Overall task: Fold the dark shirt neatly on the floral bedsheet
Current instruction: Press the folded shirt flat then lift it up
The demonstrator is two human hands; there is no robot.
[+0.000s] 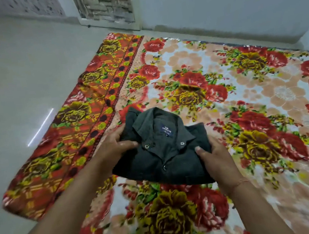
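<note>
The dark shirt (pixel 161 150) is already a compact, collar-up bundle on the floral bedsheet (pixel 243 91) — both hands' fingers grasp its sides: left hand (pixel 113 150), right hand (pixel 216 159). Likely only a final tidy remains.

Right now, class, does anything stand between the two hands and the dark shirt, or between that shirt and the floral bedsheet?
Nothing visible does. The left hand and right hand grip the folded dark shirt at its two sides, thumbs on top. The shirt is over the floral bedsheet, with only bare sheet around it.
</note>
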